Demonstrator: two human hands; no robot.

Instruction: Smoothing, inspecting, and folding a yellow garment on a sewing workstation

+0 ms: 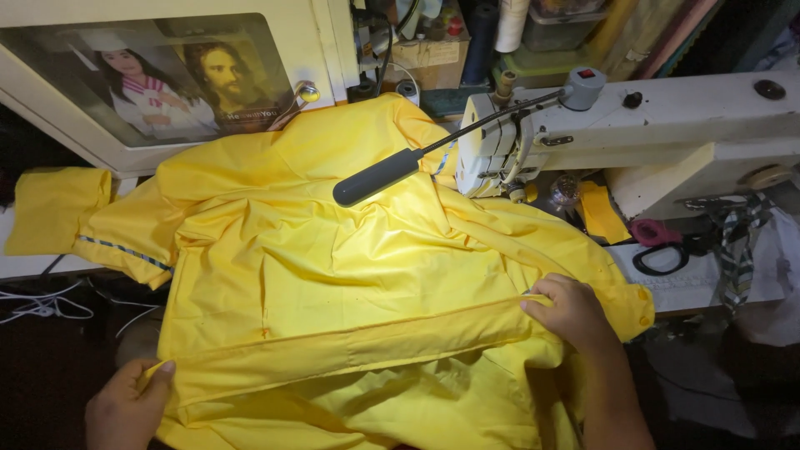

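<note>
The left hand pinches the lower left edge of a bright yellow cotton garment spread over the counter in front of a white industrial sewing machine. The right hand grips the garment's folded band, below the machine's grey lamp arm, with black-handled scissors lying right of it

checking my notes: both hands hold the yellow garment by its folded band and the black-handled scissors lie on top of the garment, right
Not quite. In the head view the left hand and right hand do grip the yellow garment along its band, but the scissors lie off it, on the white surface to its right, below the sewing machine.
</note>
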